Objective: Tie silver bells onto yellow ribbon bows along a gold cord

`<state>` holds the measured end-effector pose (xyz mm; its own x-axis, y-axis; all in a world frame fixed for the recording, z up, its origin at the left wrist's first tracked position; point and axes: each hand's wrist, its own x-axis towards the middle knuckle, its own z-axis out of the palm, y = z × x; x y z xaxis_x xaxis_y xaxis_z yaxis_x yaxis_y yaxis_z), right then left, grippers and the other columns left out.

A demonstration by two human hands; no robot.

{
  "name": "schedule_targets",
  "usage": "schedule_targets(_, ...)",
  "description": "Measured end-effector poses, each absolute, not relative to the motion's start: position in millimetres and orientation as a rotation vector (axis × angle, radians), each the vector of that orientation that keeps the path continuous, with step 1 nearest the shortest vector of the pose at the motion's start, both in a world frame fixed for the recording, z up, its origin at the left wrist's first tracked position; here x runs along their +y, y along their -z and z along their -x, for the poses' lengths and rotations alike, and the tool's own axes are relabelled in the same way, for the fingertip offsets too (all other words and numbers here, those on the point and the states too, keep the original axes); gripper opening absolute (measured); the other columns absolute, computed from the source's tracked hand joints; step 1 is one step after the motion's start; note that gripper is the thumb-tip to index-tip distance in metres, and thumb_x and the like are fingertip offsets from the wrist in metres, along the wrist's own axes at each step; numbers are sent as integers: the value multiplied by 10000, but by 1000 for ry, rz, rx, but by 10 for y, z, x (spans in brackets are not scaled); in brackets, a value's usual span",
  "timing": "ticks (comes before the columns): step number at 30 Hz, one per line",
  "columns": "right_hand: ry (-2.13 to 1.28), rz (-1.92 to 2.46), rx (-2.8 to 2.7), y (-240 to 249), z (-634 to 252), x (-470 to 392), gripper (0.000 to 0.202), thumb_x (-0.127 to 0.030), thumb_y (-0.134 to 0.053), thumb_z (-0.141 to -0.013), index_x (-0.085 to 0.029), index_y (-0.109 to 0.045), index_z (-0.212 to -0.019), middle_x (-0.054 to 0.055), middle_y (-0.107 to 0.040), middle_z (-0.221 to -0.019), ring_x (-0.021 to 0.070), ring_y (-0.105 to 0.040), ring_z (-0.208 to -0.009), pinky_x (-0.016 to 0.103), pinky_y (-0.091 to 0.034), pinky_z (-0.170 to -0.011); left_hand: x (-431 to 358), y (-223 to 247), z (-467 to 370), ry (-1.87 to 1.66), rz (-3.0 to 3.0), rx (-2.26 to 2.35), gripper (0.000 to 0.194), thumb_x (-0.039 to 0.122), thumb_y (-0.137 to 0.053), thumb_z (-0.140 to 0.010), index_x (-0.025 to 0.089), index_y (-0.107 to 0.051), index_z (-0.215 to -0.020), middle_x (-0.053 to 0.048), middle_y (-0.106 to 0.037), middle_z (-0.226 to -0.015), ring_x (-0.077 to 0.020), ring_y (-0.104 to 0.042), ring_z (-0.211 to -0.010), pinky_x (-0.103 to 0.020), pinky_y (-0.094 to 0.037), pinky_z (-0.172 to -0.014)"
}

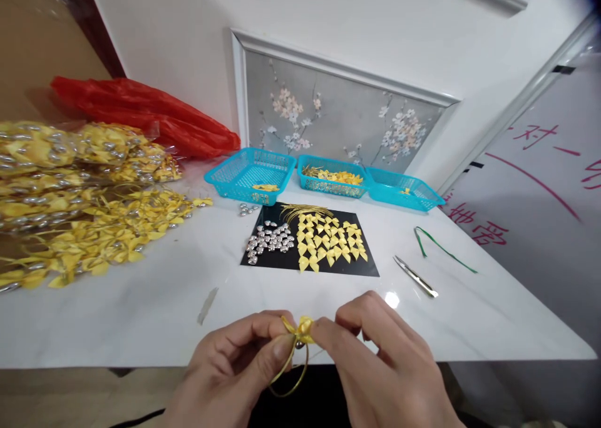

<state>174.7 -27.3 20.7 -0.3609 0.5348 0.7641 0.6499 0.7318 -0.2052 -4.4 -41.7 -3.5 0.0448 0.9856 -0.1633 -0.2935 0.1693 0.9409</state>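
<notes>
Bright light; a white glare spot marks the glossy, marble-patterned white tabletop toward its front edge; picture sides stretched.

Fingers of the left hand and right hand partly hide a yellow bow at the table's near edge, both wrists cropped below, as a yellow heap at its left end and a whiteboard past its right edge run out of frame.

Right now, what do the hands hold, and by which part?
A yellow bow: left hand pinches its left side; right hand touches its right side.
</notes>
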Motion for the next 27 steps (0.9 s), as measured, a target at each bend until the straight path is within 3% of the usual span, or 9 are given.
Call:
schedule_targets(6,223,906,-2005,-186,-1694,-257,311,-123,-441,-1046,-179,-696,-876,13,-488,-729,141,-396,-623,297,-278,-528,-386,23,84,-1185,-1257,1177,180,381,-741,-847,263,-765,-713,8,-709,-794,-139,-581,-681,-174,-485,-597)
schedule_targets(10,284,960,-1902,-166,-1599,-293,427,-93,-390,-1057,-168,-699,-771,18,-520,-687,151,-410,-628,329,-282,-571,-373,19,78,-1237,-1365,1222,145,364,-733,-845,279,-761,-731,12,-726,-843,-144,-648,-705,-154,-518,-603)
schedule_targets(17,317,995,-1843,-83,-1526,-317,414,-70,-436,-1027,-171,-686,-713,10,-476,-596,168,-407,-599,366,-232,-569,-381,82,93,-1187,-1278,1217,189,393,-708,-882,257,-747,-757,2,-724,-882,-168,-660,-785,-189,-541,-704)
schedule_targets(22,331,993,-1908,-52,-1531,-284,411,-40,-423,-1007,-181,-690,-728,4,-470,-590,167,-369,-570,371,-202,-574,-403,53,101,-1213,-1287,1254,214,429,-730,-847,251,-758,-730,-15,-726,-844,-185,-655,-748,-202,-540,-640)
schedule_targets(27,368,979,-2022,-135,-1675,-316,346,-68,-481,-994,-202,-694,-758,5,-529,-644,153,-415,-580,338,-277,-546,-428,9,50,-1330,-1255,1417,166,417,-759,-785,278,-779,-696,-18,-764,-939,-198,-703,-806,-187,-559,-682)
